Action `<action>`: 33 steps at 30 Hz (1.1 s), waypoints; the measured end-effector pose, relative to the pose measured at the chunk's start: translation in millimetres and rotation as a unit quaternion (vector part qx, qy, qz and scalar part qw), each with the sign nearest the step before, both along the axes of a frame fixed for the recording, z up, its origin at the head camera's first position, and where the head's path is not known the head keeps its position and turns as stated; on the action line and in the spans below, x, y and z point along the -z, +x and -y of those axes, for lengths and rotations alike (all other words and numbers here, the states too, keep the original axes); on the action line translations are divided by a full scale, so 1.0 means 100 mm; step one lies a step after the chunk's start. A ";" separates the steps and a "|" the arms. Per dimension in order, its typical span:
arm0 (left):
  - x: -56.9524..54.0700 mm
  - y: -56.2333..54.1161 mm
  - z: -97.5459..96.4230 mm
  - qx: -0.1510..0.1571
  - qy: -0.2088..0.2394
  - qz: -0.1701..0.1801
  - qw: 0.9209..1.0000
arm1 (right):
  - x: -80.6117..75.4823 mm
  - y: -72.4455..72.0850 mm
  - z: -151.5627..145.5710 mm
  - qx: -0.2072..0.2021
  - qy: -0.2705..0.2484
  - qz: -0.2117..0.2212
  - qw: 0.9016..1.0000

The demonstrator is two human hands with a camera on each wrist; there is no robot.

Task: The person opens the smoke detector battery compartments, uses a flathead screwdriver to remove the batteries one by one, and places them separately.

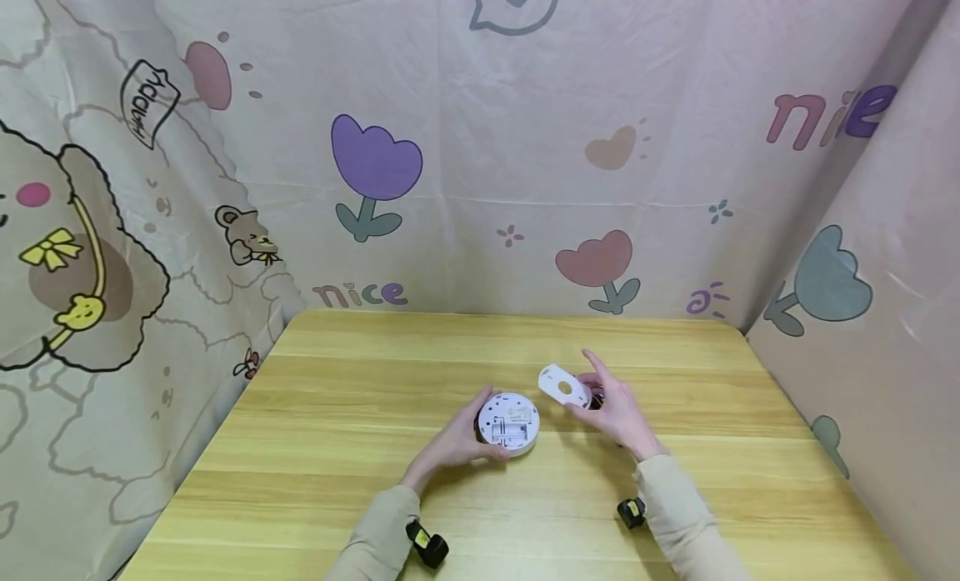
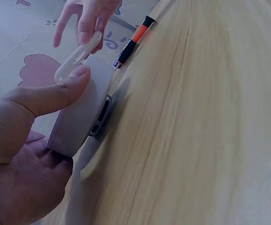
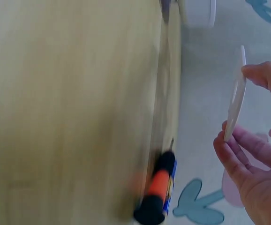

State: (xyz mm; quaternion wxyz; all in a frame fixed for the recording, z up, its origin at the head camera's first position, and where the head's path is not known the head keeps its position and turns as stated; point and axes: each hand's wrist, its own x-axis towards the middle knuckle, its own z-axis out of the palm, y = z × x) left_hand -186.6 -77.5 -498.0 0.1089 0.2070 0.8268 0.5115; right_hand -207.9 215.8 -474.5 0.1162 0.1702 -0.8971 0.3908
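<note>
My left hand (image 1: 456,439) grips a round white device, which looks like a smoke detector (image 1: 517,413), by its rim. Its underside faces up in the head view, with a recessed battery compartment. In the left wrist view the thumb lies on one face of the detector (image 2: 86,110) and the fingers are at its edge. To the right, my right hand (image 1: 617,408) pinches a thin white mounting plate (image 1: 553,383) with rounded ends and a round hole. The plate (image 3: 238,96) is held between thumb and fingertips, off the table and apart from the detector.
A screwdriver (image 3: 159,185) with a black and orange handle lies on the wooden table (image 1: 337,398) beyond the right hand, with a small blue item (image 3: 171,187) beside it. Patterned cloth (image 1: 465,147) hangs behind the table and at both sides.
</note>
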 end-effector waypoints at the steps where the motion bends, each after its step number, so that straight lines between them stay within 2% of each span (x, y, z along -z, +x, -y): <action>1: 0.00 0.00 0.00 0.001 -0.001 0.000 1.000 | 0.00 0.01 0.03 -0.008 0.000 0.003 1.000; 5: 0.01 -0.01 0.00 0.005 -0.002 0.000 1.000 | 0.00 0.03 0.15 -0.036 -0.001 0.011 0.999; 13: 0.03 -0.01 -0.01 0.018 0.014 0.001 1.000 | 0.01 0.07 0.32 -0.089 0.013 -0.010 0.996; 19: 0.03 0.00 0.00 0.016 0.011 0.005 1.000 | 0.02 0.08 0.41 -0.115 0.025 -0.022 0.993; 26: 0.04 0.00 0.00 0.011 -0.002 0.000 1.000 | 0.05 0.09 0.48 -0.126 0.023 -0.021 0.992; 33: 0.02 -0.04 0.04 0.029 0.054 0.012 0.998 | 0.05 0.08 0.48 -0.144 0.028 -0.029 0.989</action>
